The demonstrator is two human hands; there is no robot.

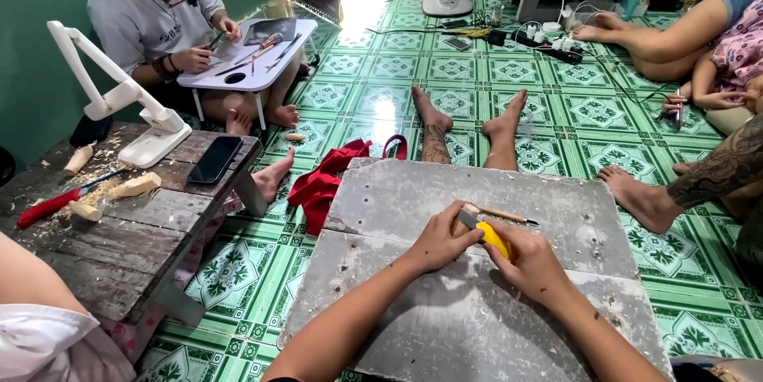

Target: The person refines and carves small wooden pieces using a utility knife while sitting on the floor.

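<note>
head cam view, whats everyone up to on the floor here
The wearer sits at a grey board, left hand gripping a small wooden piece, right hand holding a yellow-handled knife with its blade against the wood. A thin wooden stick lies just beyond. Across the green tiled floor, another person works with tools at a small white table.

Glossy yellow plastic knife (494, 239), pale wood pc (464, 219), rough matt grey board (445, 191).

Green patterned floor tiles (477, 104), green wall (32, 72), white fan (447, 0)
</note>
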